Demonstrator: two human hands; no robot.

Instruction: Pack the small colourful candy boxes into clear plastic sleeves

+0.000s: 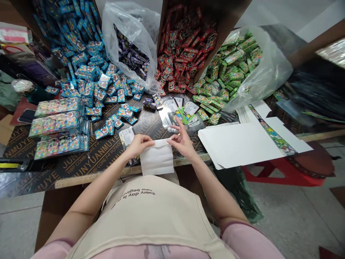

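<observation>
Between my two hands hangs a white creased sheet of paper or thin card, its lower part over the table's front edge. My left hand pinches its upper left corner. At the upper right corner my right hand grips it between thumb and fingers, with the index finger raised. Just beyond, a clear plastic sleeve and several printed cards lie on the table. A small printed packet rests by my left hand, partly covered by it.
Loose blue boxes spread at the left, beside stacked wrapped packs. Purple boxes fill a plastic bag; red boxes spill from a carton. Green boxes lie in another bag. Flat white card blanks overhang the front edge.
</observation>
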